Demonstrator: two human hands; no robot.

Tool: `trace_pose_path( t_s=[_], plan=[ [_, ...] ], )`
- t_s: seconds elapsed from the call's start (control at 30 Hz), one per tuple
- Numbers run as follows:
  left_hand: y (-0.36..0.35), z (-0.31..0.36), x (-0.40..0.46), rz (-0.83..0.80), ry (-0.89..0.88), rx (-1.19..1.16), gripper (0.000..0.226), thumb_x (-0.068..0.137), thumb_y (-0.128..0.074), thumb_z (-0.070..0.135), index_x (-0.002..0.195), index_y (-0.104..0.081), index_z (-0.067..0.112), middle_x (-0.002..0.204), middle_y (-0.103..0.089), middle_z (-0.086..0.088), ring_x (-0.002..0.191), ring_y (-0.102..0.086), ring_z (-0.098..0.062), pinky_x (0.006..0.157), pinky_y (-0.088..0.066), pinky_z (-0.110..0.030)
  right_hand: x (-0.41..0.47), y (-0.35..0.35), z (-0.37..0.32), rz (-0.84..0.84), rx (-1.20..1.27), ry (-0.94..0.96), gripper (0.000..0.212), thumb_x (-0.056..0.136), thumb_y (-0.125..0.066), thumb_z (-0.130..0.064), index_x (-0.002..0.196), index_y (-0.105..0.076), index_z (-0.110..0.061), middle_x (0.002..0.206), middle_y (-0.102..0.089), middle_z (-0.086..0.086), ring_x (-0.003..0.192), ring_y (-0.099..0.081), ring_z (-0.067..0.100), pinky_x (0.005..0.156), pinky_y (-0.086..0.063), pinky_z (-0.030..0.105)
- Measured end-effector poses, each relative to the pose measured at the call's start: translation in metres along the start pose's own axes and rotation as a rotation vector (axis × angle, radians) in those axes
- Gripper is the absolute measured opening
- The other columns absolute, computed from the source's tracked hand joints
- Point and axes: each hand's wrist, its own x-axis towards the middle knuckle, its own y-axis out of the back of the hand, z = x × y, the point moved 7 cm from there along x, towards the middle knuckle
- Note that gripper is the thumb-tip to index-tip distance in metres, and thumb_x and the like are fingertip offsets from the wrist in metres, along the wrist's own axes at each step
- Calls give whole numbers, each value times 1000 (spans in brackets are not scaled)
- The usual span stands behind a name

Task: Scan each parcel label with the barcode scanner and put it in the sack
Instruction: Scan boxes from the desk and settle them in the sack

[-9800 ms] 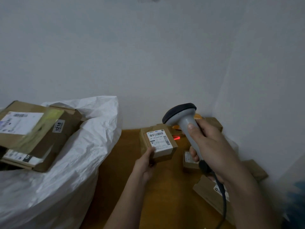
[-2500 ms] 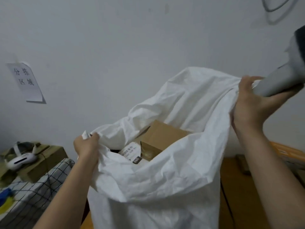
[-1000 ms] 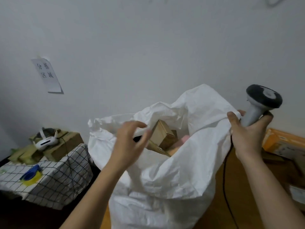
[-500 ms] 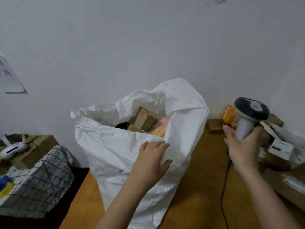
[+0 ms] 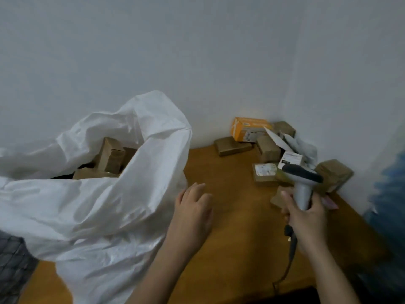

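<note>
A large white sack stands open on the left of the wooden table, with several brown parcels showing in its mouth. My left hand hovers over the table just right of the sack, fingers relaxed and empty. My right hand grips the handle of the grey barcode scanner, whose head points left. Several brown parcels lie in the far right corner, one with a white label face up just beyond the scanner, plus an orange box.
White walls meet in a corner behind the parcels. The scanner's black cable trails down to the table's near edge. A dark mesh-covered thing sits at the lower left beside the sack. Something blue and blurred lies at the right edge.
My view has swung right from the sack toward the corner parcels. My left hand has left the sack's rim and moved right over the table. My right hand still holds the scanner.
</note>
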Motion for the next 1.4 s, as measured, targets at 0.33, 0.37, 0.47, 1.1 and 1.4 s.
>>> trace_pose_path(
  t_s=[0.33,0.37,0.47,1.1,1.4],
  plan=[
    [-208,123,111,-496,96,-41,45,100,-50,27,144,-41,25,156,-30,1,142,-28,-19,120,-20,-39,161,99,61,-108,-72,-108,41,84,-71,-28,120,-57,-18,101,-68,9,81,-67,22,59,-53,33],
    [-231,136,117,-554,94,-46,48,100,-51,26,146,-37,25,157,-27,1,142,-29,-20,119,-21,-40,175,108,66,-127,-87,-113,41,84,-71,-28,120,-57,-18,100,-68,9,81,-67,21,59,-53,32],
    [-286,167,127,-658,115,-64,56,99,-52,23,151,-30,25,160,-22,1,144,-26,-23,119,-21,-41,208,125,77,-169,-116,-127,40,85,-71,-26,121,-56,-17,100,-67,7,77,-64,15,50,-47,18],
    [-443,217,124,-917,-57,257,78,91,-44,67,142,14,61,155,38,-6,137,13,-63,104,3,-80,263,127,128,-312,-245,-194,34,86,-70,-24,115,-53,-29,100,-63,-3,86,-64,12,62,-51,22],
    [-395,137,96,-614,456,-4,49,90,-46,61,131,-53,34,144,-34,2,143,-26,-21,119,-1,-59,266,92,112,-478,-333,-39,43,83,-72,-34,119,-49,-36,103,-58,-14,92,-62,6,67,-52,19]
  ],
)
